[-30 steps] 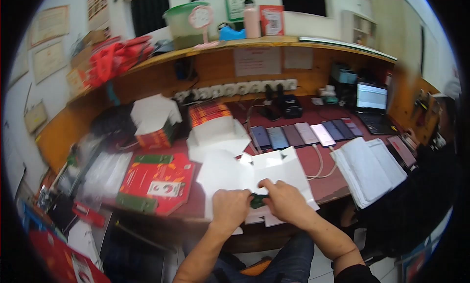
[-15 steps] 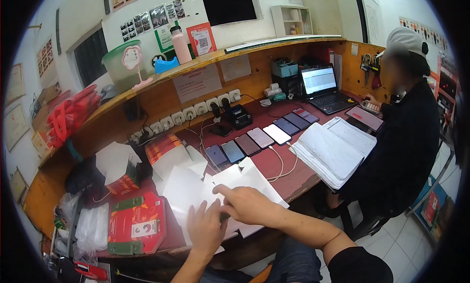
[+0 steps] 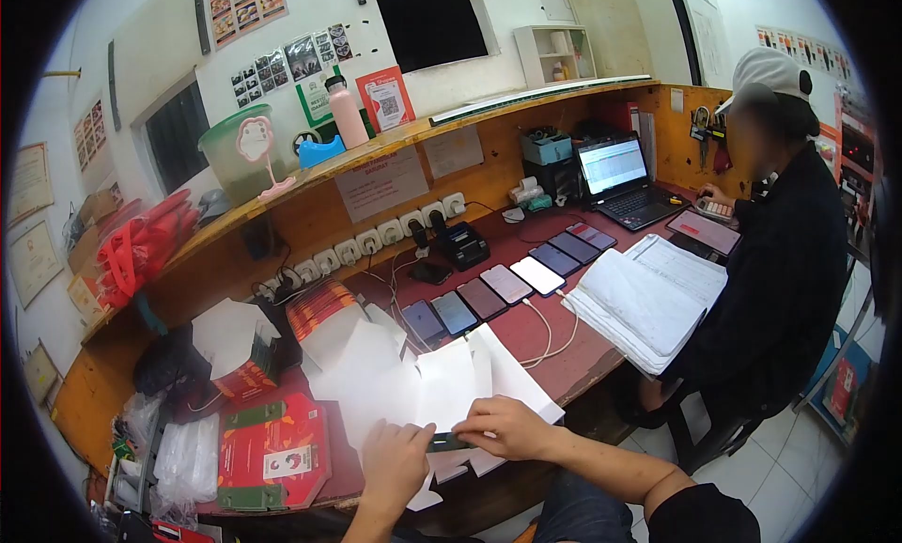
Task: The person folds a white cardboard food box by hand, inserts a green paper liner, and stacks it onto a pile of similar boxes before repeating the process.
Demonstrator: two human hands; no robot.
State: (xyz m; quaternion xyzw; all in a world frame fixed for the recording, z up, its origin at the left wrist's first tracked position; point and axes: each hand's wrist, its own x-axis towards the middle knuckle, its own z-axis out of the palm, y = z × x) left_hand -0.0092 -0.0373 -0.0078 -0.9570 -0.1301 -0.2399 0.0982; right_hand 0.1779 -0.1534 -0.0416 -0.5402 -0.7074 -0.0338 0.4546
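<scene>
At the front edge of the table, a white cardboard box blank (image 3: 446, 381) stands partly raised in front of me. My left hand (image 3: 393, 457) pinches its near edge at the left. On the right, my right hand (image 3: 507, 428) grips the same edge, fingers bent. Between the two hands shows a narrow dark green flap (image 3: 449, 442). More white cardboard (image 3: 366, 374) lies under and behind it. To the left of my left hand is a flat red box (image 3: 272, 454) with green flaps.
Several phones (image 3: 507, 285) lie in a row behind the cardboard, with white cables nearby. An open ledger (image 3: 639, 303) overhangs the table edge. A seated person (image 3: 775, 233) works beside a laptop (image 3: 615, 172). Partly folded boxes (image 3: 240, 350) stand at the left.
My right hand has shifted right and down, and the hands are now further apart. The dark green flap now shows between them, and the cardboard's near part has risen.
</scene>
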